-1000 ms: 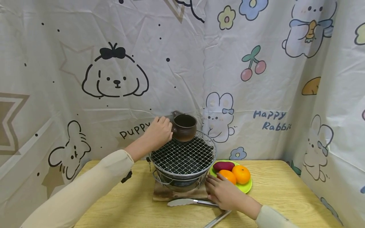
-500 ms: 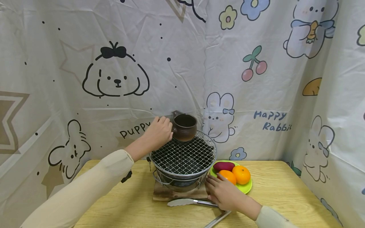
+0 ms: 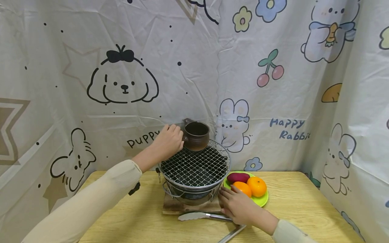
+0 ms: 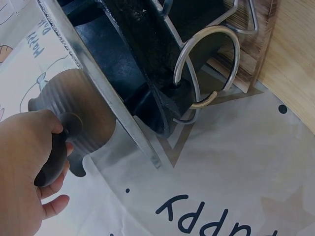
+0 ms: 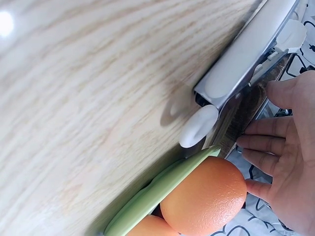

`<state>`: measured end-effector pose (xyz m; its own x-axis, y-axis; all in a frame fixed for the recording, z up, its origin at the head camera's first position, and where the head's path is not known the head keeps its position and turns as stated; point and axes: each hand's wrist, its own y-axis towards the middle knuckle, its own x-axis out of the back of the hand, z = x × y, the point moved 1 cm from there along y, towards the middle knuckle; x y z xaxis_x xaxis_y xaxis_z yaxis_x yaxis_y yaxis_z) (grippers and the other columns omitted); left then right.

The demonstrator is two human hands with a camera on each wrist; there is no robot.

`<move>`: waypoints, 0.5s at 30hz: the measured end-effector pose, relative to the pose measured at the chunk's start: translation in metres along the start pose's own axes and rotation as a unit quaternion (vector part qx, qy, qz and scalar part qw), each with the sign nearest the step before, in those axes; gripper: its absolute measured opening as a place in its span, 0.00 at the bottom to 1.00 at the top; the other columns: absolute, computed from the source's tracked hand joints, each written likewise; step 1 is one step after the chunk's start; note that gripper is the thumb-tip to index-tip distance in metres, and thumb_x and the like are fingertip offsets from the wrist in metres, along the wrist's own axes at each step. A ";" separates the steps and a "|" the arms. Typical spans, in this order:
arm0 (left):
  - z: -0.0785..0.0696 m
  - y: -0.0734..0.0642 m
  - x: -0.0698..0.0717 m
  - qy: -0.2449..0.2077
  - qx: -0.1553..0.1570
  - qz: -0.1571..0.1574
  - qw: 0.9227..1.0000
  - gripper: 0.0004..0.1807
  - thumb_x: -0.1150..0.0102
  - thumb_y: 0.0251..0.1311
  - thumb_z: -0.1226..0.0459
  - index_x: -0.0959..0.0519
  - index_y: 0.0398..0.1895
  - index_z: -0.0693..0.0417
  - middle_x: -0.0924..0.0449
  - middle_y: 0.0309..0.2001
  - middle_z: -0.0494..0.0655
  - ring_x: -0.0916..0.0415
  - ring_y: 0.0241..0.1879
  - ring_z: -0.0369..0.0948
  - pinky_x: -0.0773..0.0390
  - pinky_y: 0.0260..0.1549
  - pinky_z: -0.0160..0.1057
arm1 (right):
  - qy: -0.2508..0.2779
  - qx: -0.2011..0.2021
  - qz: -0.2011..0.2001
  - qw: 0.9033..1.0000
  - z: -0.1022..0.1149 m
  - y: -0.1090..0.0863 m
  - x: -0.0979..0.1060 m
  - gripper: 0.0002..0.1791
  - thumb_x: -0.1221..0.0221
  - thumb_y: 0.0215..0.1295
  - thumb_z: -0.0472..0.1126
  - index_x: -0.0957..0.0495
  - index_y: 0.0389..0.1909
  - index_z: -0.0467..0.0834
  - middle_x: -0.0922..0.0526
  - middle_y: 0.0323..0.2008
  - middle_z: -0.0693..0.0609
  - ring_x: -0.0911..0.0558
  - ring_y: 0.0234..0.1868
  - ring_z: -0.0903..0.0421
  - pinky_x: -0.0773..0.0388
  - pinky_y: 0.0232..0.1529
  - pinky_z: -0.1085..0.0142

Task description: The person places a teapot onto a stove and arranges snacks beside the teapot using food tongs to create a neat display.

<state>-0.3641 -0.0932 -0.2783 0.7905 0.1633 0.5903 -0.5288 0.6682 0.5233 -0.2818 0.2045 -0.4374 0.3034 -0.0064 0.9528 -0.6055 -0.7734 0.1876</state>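
My left hand (image 3: 169, 141) grips the side handle (image 4: 51, 162) of a brown ribbed clay teapot (image 3: 197, 140), which has a short spout and no lid on. The teapot sits upright at the back left part of the round wire mesh (image 3: 197, 168) on a tabletop charcoal grill (image 3: 191, 195). My right hand (image 3: 238, 204) hovers palm-down with relaxed fingers, holding nothing. Its little finger is right at an orange (image 5: 206, 196) in the right wrist view. Metal tongs (image 3: 218, 217) with pale tips lie on the table, partly hidden under that hand.
A green plate (image 3: 263, 199) right of the grill holds two oranges and a purple sweet potato (image 3: 238, 177). Beneath the grill is a wooden board (image 3: 173, 206). A printed curtain (image 3: 136, 67) closes off the back and sides of the wooden table (image 3: 291, 202).
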 end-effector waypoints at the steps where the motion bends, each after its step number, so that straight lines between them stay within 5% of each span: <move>1: 0.000 0.000 0.000 0.000 0.000 -0.001 1.000 0.18 0.40 0.67 0.51 0.24 0.30 0.56 0.25 0.32 0.49 0.29 0.34 0.45 0.26 0.37 0.43 | 0.000 0.000 0.000 1.000 0.000 0.000 0.000 0.25 0.42 0.70 0.48 0.21 0.62 0.38 0.18 0.62 0.42 0.22 0.66 0.44 0.28 0.66 0.40; 15: -0.003 0.000 0.000 -0.008 0.014 0.012 1.000 0.18 0.41 0.68 0.51 0.26 0.28 0.55 0.27 0.30 0.48 0.30 0.33 0.45 0.26 0.37 0.43 | -0.009 0.006 -0.006 1.000 0.000 0.000 0.001 0.24 0.42 0.70 0.48 0.21 0.62 0.38 0.18 0.61 0.42 0.21 0.65 0.43 0.27 0.65 0.40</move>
<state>-0.3634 -0.0909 -0.2799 0.7723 0.1673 0.6128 -0.5562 0.6442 0.5251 -0.2812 0.2044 -0.4364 0.3235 -0.0079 0.9462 -0.5926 -0.7812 0.1961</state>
